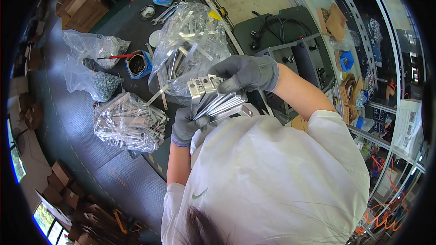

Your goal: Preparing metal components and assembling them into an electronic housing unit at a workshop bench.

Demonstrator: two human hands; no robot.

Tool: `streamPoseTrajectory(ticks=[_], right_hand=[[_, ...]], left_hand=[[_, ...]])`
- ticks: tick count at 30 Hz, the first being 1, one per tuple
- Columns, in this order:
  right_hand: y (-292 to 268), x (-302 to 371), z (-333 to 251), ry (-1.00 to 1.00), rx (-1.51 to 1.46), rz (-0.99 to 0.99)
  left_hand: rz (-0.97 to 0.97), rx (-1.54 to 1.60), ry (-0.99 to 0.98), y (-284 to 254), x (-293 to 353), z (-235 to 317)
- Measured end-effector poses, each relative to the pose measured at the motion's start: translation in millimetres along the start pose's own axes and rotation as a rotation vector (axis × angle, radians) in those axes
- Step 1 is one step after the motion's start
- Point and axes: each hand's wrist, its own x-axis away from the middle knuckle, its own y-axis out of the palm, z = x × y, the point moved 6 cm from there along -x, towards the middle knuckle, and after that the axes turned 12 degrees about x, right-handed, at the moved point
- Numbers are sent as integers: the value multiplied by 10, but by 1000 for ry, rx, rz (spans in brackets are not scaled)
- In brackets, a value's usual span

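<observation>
My left hand [185, 126], in a grey glove, grips the lower end of a fanned bundle of flat silver metal brackets [213, 100]. From the right, my gloved right hand [245, 72] closes its fingers over the bundle's upper end. The bundle is held just above a clear plastic bag of similar metal strips [190, 31] on the dark workbench [68, 109]. My white shirt hides the space below the hands.
A second clear bag of metal strips [129, 122] lies to the left. Two bags of small screws [97, 84] and a blue tub [137, 65] sit further back, with wrenches [165, 13] beyond. A dark metal box with cables [290, 41] stands on the right. Cardboard boxes [84, 9] line the edges.
</observation>
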Motion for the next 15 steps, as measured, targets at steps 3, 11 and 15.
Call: streamPoseTrajectory(ticks=[3,11,15], right_hand=[[-14,-31,-9,-72,-56,-1],[-66,-134,18,97,72,-12],[-45,-158,73,11,-40,-28]], left_hand=[[-34,-9,-22,61,-33,29],[-58,-7,-9,-21,-37,-8],[-75,-11,-3,-51,-21,-49]])
